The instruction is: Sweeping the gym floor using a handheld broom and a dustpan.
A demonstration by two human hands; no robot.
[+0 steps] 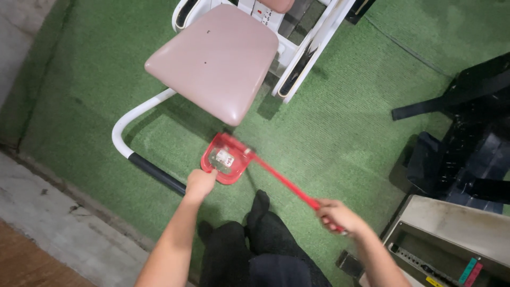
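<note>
A red plastic dustpan (234, 171) with a long red handle (284, 183) rests on the green artificial turf just below a pink padded seat (218, 58). Small white bits of litter lie inside the pan. My left hand (200, 183) is closed at the pan's near left edge, touching it. My right hand (340, 215) grips the far end of the long handle. My black-clad legs (255, 242) show between my arms.
The pink seat belongs to a white-framed exercise machine (300, 50) with a curved white tube (127, 119) and black grip. Black equipment (467, 143) stands at right, a grey box (451, 234) at lower right. A concrete strip (48, 218) borders the turf at left.
</note>
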